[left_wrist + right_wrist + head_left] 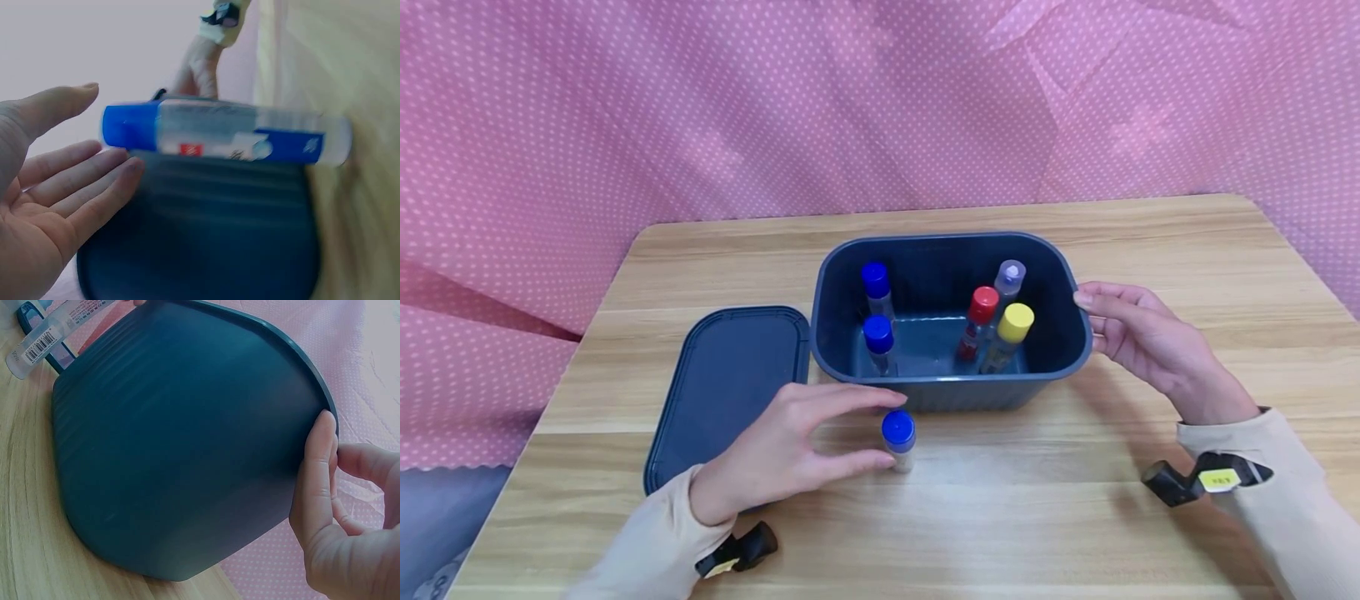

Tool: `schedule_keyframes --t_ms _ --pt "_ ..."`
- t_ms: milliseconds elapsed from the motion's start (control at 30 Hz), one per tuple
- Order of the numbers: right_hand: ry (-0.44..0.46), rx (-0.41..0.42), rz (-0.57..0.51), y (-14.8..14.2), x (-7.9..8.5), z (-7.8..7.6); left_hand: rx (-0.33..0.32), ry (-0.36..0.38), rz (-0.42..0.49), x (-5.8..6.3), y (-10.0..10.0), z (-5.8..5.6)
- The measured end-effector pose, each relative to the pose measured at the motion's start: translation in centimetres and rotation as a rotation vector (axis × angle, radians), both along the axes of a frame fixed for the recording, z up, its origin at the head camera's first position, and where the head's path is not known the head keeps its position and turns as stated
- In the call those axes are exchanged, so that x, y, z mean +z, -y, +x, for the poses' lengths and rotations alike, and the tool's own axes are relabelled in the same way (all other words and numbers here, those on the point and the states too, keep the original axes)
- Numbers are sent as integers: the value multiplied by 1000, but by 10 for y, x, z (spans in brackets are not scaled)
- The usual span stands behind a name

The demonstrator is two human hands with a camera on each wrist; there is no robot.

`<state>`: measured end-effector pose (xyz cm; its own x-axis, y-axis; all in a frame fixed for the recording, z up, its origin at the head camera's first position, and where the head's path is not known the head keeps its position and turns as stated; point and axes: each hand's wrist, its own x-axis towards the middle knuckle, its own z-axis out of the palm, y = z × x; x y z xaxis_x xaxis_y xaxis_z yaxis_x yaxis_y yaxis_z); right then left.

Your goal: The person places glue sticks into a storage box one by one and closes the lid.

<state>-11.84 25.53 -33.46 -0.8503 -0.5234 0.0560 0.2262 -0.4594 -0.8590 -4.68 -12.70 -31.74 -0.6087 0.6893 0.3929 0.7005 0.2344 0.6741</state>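
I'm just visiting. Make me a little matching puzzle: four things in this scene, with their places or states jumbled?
Things
1. lid
2. right hand
3. yellow-capped tube
4. blue-capped tube nearest the left hand

Places or states
A. inside the bin
B. gripping the bin's rim
C. standing in front of the bin
D. lying left of the bin

Pairs: 1-D, 2-B, 3-A, 4-C

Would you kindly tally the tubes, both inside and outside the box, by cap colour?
Blue caps: 3 (2 in the box, 1 outside it)
Red cap: 1
Yellow cap: 1
Clear cap: 1
Total: 6
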Motion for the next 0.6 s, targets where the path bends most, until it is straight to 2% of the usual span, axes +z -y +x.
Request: schedule_keyframes --t_ms 367,600 --pt "3 -11 4 0 -1 1 -2 196 58 -20 -10 -4" --pt "4 -11 4 0 0 1 -22 223 76 -26 -10 -7"
